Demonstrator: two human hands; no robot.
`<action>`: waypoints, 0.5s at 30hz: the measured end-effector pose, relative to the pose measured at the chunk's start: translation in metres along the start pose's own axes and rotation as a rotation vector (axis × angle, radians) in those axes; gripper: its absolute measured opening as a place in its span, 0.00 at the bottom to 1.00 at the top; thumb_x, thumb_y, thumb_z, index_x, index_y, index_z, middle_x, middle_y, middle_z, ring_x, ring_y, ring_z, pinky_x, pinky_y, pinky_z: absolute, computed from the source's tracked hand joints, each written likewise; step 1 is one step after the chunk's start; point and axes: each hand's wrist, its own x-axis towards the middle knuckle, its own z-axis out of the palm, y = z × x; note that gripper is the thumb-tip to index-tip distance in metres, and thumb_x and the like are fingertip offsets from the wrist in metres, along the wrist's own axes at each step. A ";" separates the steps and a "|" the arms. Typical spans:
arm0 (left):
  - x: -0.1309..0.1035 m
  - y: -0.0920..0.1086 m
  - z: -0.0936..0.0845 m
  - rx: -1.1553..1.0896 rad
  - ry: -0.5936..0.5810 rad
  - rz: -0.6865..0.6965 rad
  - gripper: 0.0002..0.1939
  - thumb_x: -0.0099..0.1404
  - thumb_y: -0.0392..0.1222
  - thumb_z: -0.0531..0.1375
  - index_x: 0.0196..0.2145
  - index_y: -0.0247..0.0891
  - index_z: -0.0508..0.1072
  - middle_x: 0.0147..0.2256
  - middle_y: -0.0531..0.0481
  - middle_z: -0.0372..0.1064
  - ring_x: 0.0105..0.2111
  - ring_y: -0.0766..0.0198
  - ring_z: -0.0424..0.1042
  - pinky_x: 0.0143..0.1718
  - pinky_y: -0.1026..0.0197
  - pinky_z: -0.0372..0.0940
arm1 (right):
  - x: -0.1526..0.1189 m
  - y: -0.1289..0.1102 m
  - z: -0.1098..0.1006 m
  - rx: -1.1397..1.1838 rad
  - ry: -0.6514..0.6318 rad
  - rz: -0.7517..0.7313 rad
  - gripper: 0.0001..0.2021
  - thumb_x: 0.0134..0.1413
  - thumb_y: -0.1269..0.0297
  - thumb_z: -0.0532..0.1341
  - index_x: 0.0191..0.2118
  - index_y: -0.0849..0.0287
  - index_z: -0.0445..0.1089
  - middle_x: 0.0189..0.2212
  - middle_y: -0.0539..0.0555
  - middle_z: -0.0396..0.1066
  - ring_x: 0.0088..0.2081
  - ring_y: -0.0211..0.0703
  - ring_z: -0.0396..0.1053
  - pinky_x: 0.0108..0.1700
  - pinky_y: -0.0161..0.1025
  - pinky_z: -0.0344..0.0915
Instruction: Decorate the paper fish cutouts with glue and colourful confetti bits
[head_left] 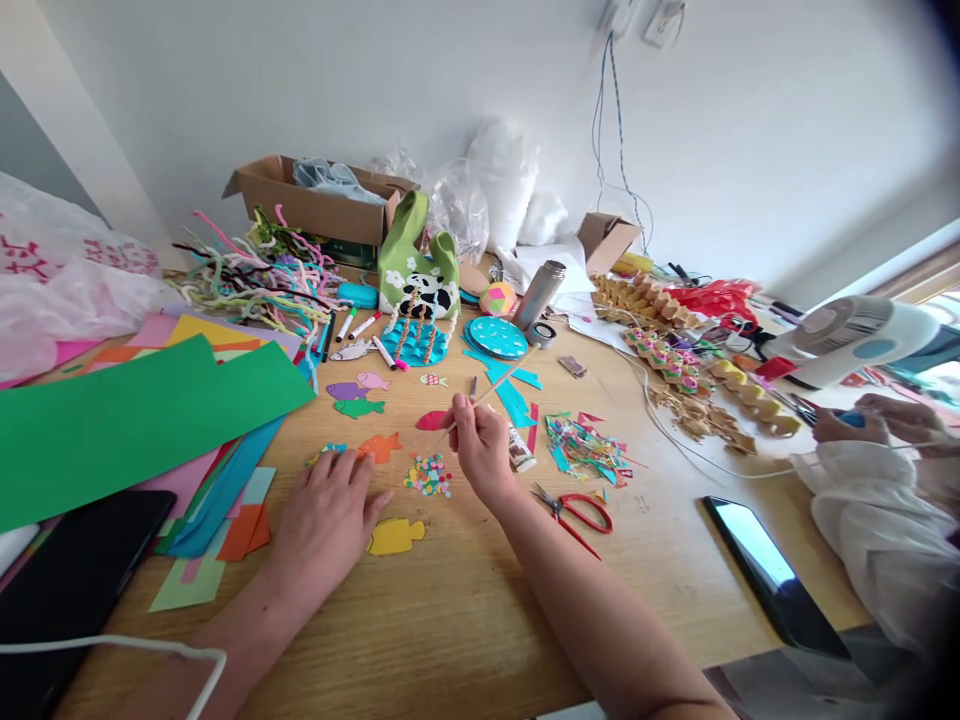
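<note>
My right hand (480, 440) is closed around a thin wooden stick (502, 378), which slants up to the right. Palm down, my left hand (334, 510) rests on the table with its fingers apart, its fingertips by an orange paper fish (382, 447) and some small blue and yellow dots (328, 452). A yellow paper fish (397, 537) lies just right of its thumb. Between the hands is a pile of colored paper dots (428, 475). A red paper fish (430, 421) lies beside my right fingers. Purple (346, 391) and green (358, 408) fish lie farther back.
Red-handled scissors (585, 512) and paper scraps (589, 448) lie right of my right hand. A phone (772, 570) is near another person's hands (870, 420). Green paper sheets (150, 420) cover the left side. A metal bottle (540, 293) stands behind.
</note>
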 end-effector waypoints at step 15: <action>0.002 -0.001 -0.005 -0.022 0.064 -0.028 0.22 0.68 0.46 0.57 0.53 0.27 0.67 0.40 0.37 0.75 0.46 0.46 0.69 0.43 0.51 0.66 | -0.011 0.029 -0.015 -0.030 0.201 -0.022 0.31 0.63 0.40 0.50 0.20 0.59 0.68 0.11 0.47 0.60 0.14 0.33 0.58 0.19 0.32 0.52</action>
